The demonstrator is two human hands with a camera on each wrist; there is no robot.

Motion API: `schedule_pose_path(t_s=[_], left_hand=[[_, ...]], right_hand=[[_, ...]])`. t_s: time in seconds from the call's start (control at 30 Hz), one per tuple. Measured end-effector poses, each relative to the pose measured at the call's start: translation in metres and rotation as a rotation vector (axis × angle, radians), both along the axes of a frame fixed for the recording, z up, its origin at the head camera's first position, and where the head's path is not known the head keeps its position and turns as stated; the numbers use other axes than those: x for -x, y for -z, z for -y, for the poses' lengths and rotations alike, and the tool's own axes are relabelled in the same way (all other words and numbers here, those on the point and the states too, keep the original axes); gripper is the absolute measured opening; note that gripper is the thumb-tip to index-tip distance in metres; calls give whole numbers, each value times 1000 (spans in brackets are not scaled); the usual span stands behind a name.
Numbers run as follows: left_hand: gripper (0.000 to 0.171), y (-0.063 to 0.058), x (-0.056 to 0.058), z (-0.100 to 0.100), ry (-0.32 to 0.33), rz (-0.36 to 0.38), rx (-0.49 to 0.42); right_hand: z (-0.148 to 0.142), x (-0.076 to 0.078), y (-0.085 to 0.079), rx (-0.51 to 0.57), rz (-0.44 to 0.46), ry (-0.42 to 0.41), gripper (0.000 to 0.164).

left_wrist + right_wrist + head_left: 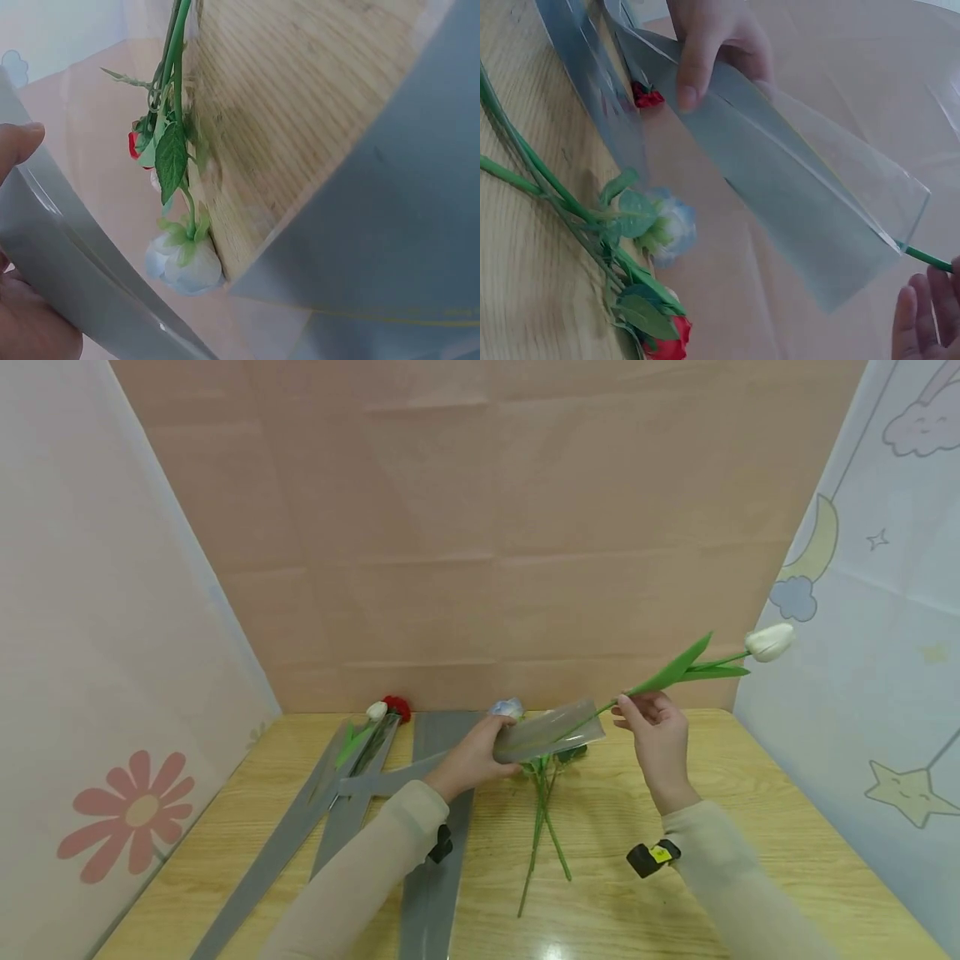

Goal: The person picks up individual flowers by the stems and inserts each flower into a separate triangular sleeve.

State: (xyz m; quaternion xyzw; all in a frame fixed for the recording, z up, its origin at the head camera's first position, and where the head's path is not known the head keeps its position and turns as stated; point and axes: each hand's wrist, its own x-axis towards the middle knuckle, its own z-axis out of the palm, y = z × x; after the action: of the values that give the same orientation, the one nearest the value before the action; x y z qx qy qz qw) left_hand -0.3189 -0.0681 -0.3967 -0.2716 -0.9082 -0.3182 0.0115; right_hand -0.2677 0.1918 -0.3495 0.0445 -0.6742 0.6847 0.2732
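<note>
Yellow wood-grain table (750, 860): carries the lot.
Flat sleeves (431, 893): grey film, left half, reaching toward the far edge.
Held sleeve (543, 733): tapered, glossy, part clear, raised before the far edge's middle; yellow-lined.
White tulip (672, 672): stem in held sleeve, bloom above far right corner.
Left hand (476, 760): wrapped round held sleeve.
Right hand (660, 739): narrow pinch on tulip stem.
Blue-white flower (507, 707): petalled, near far edge.

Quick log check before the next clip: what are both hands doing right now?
Left hand: holding the gray wrapping sleeve.
Right hand: pinching the white tulip.
</note>
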Motion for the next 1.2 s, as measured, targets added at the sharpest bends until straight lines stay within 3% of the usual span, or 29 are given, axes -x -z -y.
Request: schedule_pose_path(t_s=[0.3, 0.53, 0.73, 0.93, 1.2], left_hand=[[72, 0, -2, -2, -15, -7, -12], [71, 2, -2, -2, -21, -14, -18], [69, 5, -1, -2, -16, -33, -31], [68, 6, 0, -2, -5, -46, -36], [65, 4, -2, -1, -11, -39, -55]], right_hand=[[4, 1, 4, -243, 276, -67, 40], [0, 2, 0, -279, 414, -180, 41], [-1, 2, -3, -203, 503, -326, 29], [-2, 2, -4, -147, 558, -413, 24], [-1, 2, -5, -269, 539, -444, 57]])
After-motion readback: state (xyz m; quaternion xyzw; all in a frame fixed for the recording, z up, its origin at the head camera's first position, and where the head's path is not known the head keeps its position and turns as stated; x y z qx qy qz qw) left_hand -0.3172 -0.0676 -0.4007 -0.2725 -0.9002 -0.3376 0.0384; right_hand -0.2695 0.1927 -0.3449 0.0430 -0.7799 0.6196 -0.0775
